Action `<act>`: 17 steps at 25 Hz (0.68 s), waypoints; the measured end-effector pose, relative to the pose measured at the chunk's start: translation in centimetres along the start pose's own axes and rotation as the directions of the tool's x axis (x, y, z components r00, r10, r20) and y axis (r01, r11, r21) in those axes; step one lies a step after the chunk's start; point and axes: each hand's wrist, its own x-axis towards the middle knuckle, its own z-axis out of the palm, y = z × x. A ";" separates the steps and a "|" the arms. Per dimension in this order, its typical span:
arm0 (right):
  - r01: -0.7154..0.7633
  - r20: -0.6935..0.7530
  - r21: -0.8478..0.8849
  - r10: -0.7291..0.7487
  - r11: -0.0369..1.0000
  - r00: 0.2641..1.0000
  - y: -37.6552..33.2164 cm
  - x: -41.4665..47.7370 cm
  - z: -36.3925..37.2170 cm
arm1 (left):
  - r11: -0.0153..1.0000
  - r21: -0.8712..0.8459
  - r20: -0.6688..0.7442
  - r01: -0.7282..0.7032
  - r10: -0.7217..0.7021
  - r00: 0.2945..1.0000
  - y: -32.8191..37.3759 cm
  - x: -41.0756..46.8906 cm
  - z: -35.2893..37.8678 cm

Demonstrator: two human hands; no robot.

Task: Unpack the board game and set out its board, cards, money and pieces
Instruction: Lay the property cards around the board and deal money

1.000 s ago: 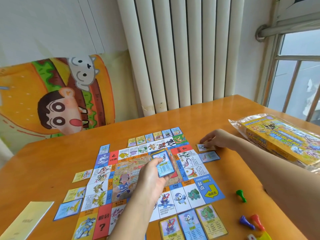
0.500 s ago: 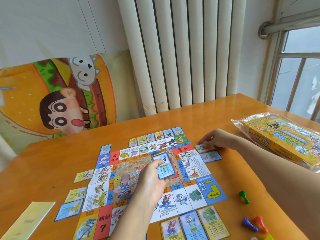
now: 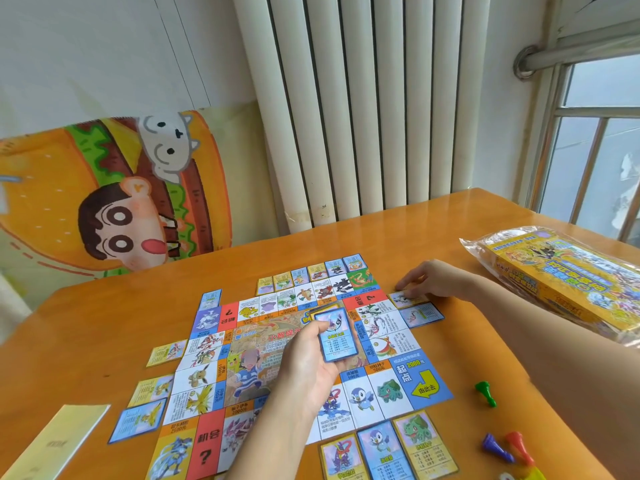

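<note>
Closest to me, the near row of cards lies face up along the near edge of the board. To my right the green pawn lies alone, with the blue pawn and red pawn just beside each other nearer me. A pale yellow sheet sits at the near left of the table; I cannot tell whether it is money or rules.

My left hand is curled round the stack of cards, held over the middle of the board with a blue card on top. It has barely shifted in the last second.

Further out, my right hand has stayed put too. Its fingers lie stretched and relaxed over the newest card, which lies flat on the table near the board's far right corner, beside the blue card already laid there.

So the change is small: that card is down and settled. I take this placement as finished, with my right hand free to fetch the next card. This side shows only two cards, so I judge the dealing well along but not done.

Beyond, the far row of cards lines the far edge, and the game box lies in its plastic bag at the far right
</note>
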 end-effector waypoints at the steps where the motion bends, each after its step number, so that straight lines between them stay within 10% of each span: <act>1: -0.002 0.005 -0.003 0.002 1.000 1.000 0.0 0.0 0.0 | 1.000 0.004 0.002 0.005 -0.005 1.000 0.0 0.0 0.0; 10: 0.165 -0.259 0.247 -0.099 0.955 0.961 -4.1 -3.8 -1.0 | 0.994 -0.013 0.053 -0.106 0.106 0.993 0.0 -1.6 -0.5; 17: 0.135 0.006 0.662 -0.186 0.737 0.983 -10.3 -11.2 0.6 | 0.969 -0.043 -0.066 -0.242 0.239 0.969 0.0 -4.5 0.2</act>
